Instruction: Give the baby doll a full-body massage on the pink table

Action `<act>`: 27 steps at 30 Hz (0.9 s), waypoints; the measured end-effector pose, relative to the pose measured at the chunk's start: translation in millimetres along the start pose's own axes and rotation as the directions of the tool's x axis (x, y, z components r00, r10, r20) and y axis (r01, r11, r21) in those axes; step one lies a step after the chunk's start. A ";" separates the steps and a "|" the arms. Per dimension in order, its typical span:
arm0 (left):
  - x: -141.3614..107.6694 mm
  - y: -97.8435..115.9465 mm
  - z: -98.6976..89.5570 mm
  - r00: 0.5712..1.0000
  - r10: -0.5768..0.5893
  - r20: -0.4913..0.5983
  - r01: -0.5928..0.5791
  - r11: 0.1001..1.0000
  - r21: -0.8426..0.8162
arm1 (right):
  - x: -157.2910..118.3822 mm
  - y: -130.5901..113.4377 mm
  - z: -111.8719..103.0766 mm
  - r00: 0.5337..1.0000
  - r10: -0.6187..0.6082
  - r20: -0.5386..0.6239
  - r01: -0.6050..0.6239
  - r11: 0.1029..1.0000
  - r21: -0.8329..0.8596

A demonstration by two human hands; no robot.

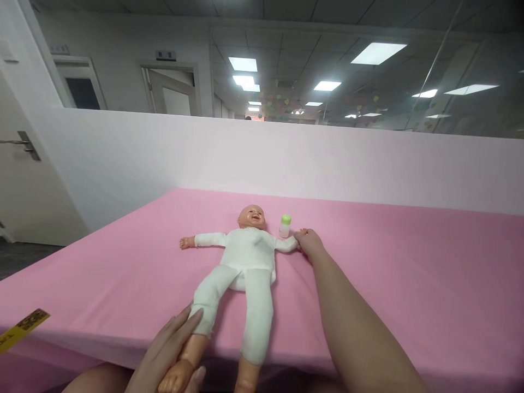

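A baby doll [250, 251] in a white long-sleeved top and white trousers lies on its back, head away from me, arms spread out. My right hand [310, 243] reaches forward and is closed round the doll's wrist on the right side; the doll's fingertips show just above my fingers. Down at the near edge, my left hand [174, 341] cups the doll's lower leg on the left side. Its long fingers lie along the shin and trouser cuff, and the thumb shows on the other side of the bare foot. A small bottle with a green cap [285, 226] stands upright beside the doll's head.
Pink cloth [388, 273] covers the table, hanging over its near edge. A low white wall [286, 158] runs behind, with glass above it. On the left are a door with a metal handle [28, 144] and a yellow printed strip [24, 329].
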State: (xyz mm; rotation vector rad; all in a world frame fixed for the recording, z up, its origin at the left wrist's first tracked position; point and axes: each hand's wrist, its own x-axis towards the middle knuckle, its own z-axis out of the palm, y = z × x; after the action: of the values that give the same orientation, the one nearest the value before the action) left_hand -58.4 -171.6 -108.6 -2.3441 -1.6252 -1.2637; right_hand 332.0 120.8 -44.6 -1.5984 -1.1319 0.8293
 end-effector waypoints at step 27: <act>169.3 3.1 41.1 0.931 -0.302 0.203 0.364 0.754 -0.546 | -80.6 -54.4 68.7 0.586 -0.623 0.518 0.810 0.447 -0.380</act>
State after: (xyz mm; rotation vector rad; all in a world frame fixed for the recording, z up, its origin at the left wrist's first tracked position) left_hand -9.6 -24.0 -29.9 -2.5272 -1.9907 -1.9908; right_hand 227.9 72.1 -13.3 -1.1968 -2.2758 0.0956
